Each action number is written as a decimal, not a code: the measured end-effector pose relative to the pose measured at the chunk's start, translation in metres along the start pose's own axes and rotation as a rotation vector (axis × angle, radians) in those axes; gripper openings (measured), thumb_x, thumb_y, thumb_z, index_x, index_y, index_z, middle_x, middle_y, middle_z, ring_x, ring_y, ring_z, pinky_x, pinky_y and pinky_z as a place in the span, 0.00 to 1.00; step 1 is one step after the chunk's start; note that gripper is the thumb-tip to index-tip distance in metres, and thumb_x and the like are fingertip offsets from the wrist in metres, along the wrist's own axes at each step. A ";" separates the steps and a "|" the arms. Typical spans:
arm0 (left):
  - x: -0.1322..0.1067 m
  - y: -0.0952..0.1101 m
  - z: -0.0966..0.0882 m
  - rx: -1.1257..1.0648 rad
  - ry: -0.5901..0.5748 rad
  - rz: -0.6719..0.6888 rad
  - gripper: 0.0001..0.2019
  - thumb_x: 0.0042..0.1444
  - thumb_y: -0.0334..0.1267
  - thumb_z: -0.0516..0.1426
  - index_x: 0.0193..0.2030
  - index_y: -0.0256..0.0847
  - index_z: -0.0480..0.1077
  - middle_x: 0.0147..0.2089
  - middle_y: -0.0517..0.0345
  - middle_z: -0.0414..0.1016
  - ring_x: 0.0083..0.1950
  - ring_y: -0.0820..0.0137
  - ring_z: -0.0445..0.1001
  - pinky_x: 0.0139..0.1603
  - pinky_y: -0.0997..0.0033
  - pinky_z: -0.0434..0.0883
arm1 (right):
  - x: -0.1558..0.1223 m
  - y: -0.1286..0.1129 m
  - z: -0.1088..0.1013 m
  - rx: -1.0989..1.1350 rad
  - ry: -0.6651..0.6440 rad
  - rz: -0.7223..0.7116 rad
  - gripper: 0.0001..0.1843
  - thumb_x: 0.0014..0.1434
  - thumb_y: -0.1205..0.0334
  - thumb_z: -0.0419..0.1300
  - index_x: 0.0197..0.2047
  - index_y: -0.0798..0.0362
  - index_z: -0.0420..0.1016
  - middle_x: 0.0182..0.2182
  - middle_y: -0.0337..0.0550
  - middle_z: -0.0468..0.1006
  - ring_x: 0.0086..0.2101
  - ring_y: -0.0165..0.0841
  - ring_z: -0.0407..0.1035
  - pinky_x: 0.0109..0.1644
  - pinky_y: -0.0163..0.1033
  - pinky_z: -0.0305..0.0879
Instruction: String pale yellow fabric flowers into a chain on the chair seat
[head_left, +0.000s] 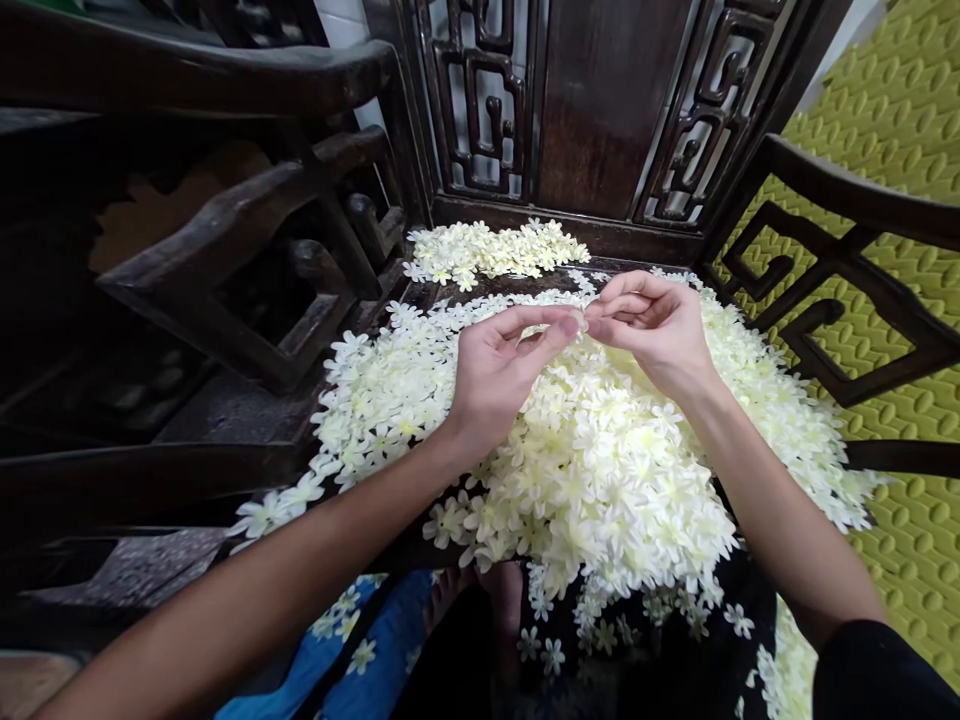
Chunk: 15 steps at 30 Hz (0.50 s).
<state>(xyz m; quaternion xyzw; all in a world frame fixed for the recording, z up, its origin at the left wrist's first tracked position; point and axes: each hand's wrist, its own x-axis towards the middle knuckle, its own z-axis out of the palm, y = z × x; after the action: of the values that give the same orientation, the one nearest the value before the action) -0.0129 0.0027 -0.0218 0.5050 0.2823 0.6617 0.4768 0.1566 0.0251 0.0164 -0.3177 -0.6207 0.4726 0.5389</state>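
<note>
A big heap of pale yellow-white fabric flowers (600, 470) covers the seat of a dark wooden chair (600, 110). Above the heap my left hand (499, 370) and my right hand (652, 325) meet fingertip to fingertip. Both pinch one small white flower piece (581, 318) between thumb and fingers. The piece is mostly hidden by the fingertips. A smaller, separate pile of the same flowers (491, 250) lies at the back of the seat, near the carved backrest.
Carved dark armrests stand at the left (247, 250) and right (847, 270) of the seat. A green textured mat (900, 120) lies on the right. Blue flower-print cloth (375, 650) and bare toes (480, 590) show below, with some fallen flowers (555, 650).
</note>
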 end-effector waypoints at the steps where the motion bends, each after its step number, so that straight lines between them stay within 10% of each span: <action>1: 0.000 0.000 0.000 0.008 -0.006 0.012 0.08 0.53 0.41 0.69 0.39 0.43 0.82 0.43 0.53 0.83 0.48 0.65 0.80 0.57 0.58 0.75 | -0.001 0.000 0.001 -0.001 -0.006 0.006 0.17 0.42 0.67 0.77 0.36 0.54 0.79 0.31 0.40 0.85 0.33 0.32 0.80 0.41 0.36 0.79; 15: 0.005 -0.011 -0.010 -0.015 0.128 -0.130 0.10 0.48 0.41 0.71 0.38 0.43 0.83 0.42 0.54 0.83 0.48 0.66 0.80 0.60 0.58 0.73 | 0.003 -0.002 -0.009 0.107 -0.116 -0.010 0.12 0.48 0.78 0.68 0.36 0.56 0.81 0.30 0.39 0.83 0.32 0.27 0.77 0.37 0.30 0.75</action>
<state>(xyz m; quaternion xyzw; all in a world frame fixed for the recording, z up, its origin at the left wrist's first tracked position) -0.0183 0.0125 -0.0329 0.4389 0.3396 0.6622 0.5036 0.1649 0.0290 0.0195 -0.2574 -0.6264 0.5198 0.5207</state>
